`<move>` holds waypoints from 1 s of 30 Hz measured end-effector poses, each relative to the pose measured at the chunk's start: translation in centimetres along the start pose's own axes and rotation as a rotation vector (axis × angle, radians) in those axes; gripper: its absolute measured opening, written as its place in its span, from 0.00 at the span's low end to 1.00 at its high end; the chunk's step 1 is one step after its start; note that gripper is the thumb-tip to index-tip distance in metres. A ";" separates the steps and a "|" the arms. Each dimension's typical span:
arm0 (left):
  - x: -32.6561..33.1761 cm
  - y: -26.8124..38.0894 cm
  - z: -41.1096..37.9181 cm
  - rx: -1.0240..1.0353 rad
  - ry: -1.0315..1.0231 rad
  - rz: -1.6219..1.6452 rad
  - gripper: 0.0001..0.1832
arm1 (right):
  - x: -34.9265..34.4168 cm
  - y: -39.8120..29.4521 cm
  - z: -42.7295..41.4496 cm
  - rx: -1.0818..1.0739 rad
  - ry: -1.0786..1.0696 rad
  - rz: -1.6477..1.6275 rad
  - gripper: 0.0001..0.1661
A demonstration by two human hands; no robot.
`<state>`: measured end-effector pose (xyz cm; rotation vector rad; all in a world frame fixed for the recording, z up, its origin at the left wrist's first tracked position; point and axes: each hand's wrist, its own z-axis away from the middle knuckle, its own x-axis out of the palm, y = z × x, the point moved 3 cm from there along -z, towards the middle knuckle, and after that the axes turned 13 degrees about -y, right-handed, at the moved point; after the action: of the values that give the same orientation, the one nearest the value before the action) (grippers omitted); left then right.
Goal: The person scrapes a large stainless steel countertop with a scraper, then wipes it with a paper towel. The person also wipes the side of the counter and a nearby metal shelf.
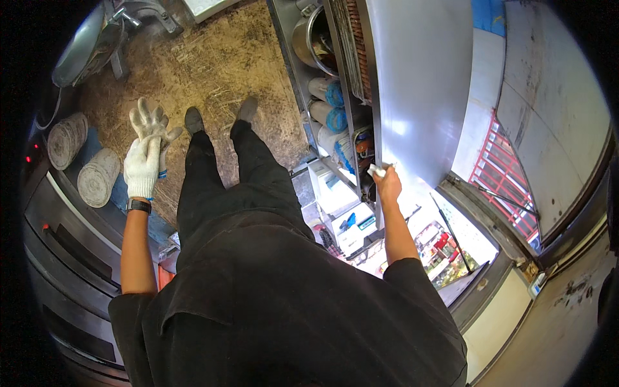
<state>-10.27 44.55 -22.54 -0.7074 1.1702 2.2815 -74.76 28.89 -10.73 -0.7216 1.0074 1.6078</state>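
Note:
My left hand [141, 162] wears a white knitted work glove and a dark wristwatch. It grips a second, soiled work glove [151, 118] with blue at its cuff, whose fingers spread out ahead of my own. Out to the right, my bare right hand [389, 186] is closed on a small crumpled white cloth or paper [376, 170]. That hand is at the edge of a stainless steel worktop [423, 87]; whether it touches the metal cannot be told.
Two rolled cloths [99, 177] lie beside a metal oven-like appliance [72, 232] on the left. Under the worktop, a shelf holds a steel pot [302, 41] and several rolls with blue ends [326, 92]. A metal stand [118, 63] is on the worn floor [213, 53].

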 end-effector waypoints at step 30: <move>10.7 3.7 13.9 -0.088 0.099 0.056 0.19 | -0.3 -2.9 -2.4 -0.429 0.453 -0.190 0.11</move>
<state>-23.77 56.06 -20.15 -0.8391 1.1536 2.3812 -71.93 26.89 -12.35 -1.4797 0.8754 1.5392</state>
